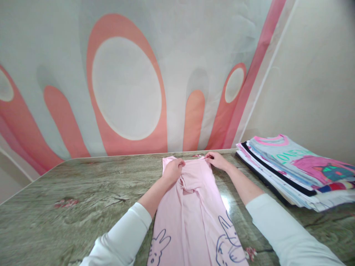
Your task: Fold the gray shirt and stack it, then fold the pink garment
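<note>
A long pink shirt (192, 214) lies on the table with its sides turned inward and dark rabbit outlines on both lower edges. Its near end runs out of view at the bottom. My left hand (172, 170) rests on the upper left part, thumb and fingers closed on the fabric beside a small bunched fold. At the far right corner, my right hand (217, 161) pinches the shirt's edge between thumb and fingertips. The far edge dips slightly between both hands.
A stack of folded clothes (280, 177) sits to the right, topped by a grey shirt with pink trim. The wood-patterned table (91, 214) ends against a wall covering (177, 74) with coral shapes.
</note>
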`<action>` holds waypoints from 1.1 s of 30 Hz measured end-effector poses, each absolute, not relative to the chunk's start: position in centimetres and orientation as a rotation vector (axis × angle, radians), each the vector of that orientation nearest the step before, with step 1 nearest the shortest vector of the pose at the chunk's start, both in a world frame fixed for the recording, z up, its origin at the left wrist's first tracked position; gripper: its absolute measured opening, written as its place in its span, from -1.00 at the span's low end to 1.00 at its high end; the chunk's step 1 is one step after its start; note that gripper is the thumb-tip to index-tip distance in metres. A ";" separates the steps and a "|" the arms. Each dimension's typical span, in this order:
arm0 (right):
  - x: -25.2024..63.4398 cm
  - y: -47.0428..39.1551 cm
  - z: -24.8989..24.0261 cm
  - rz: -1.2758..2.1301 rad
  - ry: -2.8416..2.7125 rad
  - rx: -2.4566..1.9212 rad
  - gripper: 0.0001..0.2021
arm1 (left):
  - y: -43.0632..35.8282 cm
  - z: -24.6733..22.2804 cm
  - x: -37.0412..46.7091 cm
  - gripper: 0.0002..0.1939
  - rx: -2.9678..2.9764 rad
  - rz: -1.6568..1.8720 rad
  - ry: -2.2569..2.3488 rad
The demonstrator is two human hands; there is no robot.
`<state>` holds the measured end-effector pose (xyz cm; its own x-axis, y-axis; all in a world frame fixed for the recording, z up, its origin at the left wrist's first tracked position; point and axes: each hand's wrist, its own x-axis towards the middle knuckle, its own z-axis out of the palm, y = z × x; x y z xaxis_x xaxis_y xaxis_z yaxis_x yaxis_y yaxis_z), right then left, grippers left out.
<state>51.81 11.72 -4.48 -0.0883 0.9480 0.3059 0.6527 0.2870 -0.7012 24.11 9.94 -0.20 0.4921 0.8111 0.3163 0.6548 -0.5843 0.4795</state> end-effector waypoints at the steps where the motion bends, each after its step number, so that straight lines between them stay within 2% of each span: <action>1: 51.8 11.7 -4.4 0.491 -1.829 -1.448 -0.87 | 10.0 -0.2 24.2 -0.75 2.449 0.749 1.237; 11: 52.0 11.3 -4.1 0.328 -1.888 -1.467 -0.85 | 8.4 -0.5 24.7 -0.77 2.617 0.820 1.250; 18: 52.0 11.5 -4.0 0.157 -1.804 -1.545 -0.85 | 6.1 -0.5 25.4 -0.56 2.875 0.355 0.932; 22: 50.0 10.2 -2.3 -0.030 -1.856 -1.598 -0.82 | 6.1 -0.9 25.3 -0.53 2.872 0.303 0.962; 29: 44.9 6.6 -1.8 0.065 -2.144 -1.490 -0.83 | 6.7 -1.6 25.4 -0.51 2.837 0.328 1.055; 33: 44.4 6.1 -3.0 0.044 -2.146 -1.521 -0.74 | 6.9 -1.7 25.3 -0.52 2.831 0.320 1.080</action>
